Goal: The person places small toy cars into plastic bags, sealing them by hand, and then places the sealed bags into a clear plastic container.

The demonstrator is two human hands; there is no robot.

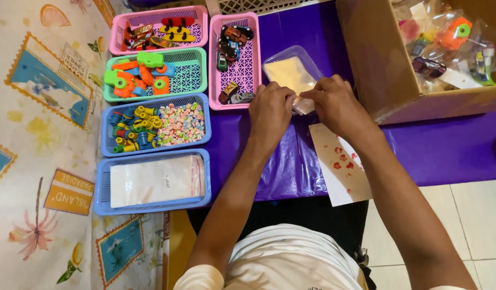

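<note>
Head view: one camera is looking down at two bare hands working over a purple table cover (452, 145).
Left hand (270, 110): it is closing narrowly, the fingertips pinching the near edge of a clear plastic bag (291, 72).
Right hand (338, 104): it is pinching the same edge from the 3 o'clock side, fingers curled tight.
Bag position: it is lying flat at 12 o'clock from the hands, with a pale yellow sheet inside.
Step in hand: the hands seem to be closing or folding the mouth of the bag; I am judging this only from the grip.
Next move: it is likely asking for an even pull by both hands along the edge.
At 9 o'clock: a pink basket of toy cars (234, 59) is standing just beside the left hand.
Further at 9 o'clock: baskets of orange and green toys (151, 75), small beads (175, 123) and empty clear bags (156, 180) are waiting.
At 2 o'clock: a cardboard box (382, 64) is standing close to the right hand, crowding it.
At 5 o'clock: a white flowered card (342, 166) is lying under the right forearm.
</note>
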